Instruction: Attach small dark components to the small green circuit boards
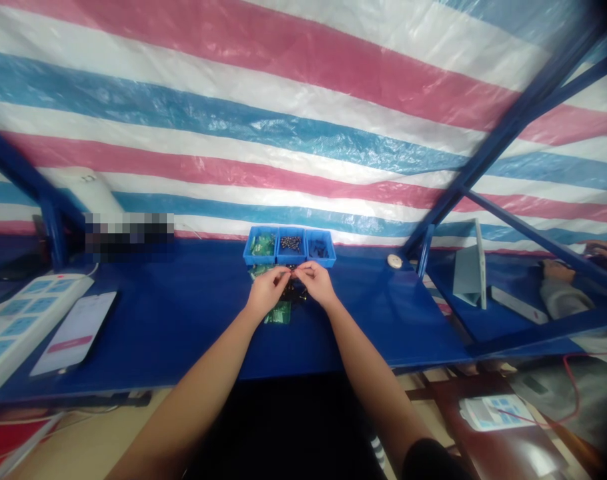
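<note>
My left hand (267, 289) and my right hand (315, 282) meet over the blue table (183, 327), just in front of a row of three small blue bins (289, 246). Both hands are pinched together on a small part I cannot make out between the fingertips. Green circuit boards (278, 312) lie on the table under and beside my left hand. The left bin holds green boards, the middle one small dark parts, the right one a few dark pieces.
A phone (76, 332) and a white power strip (18, 320) lie at the table's left. A small round white object (394, 261) sits right of the bins. Another person's hands (558, 272) work at the right bench beside an upright tablet (471, 270). Blue frame bars cross overhead.
</note>
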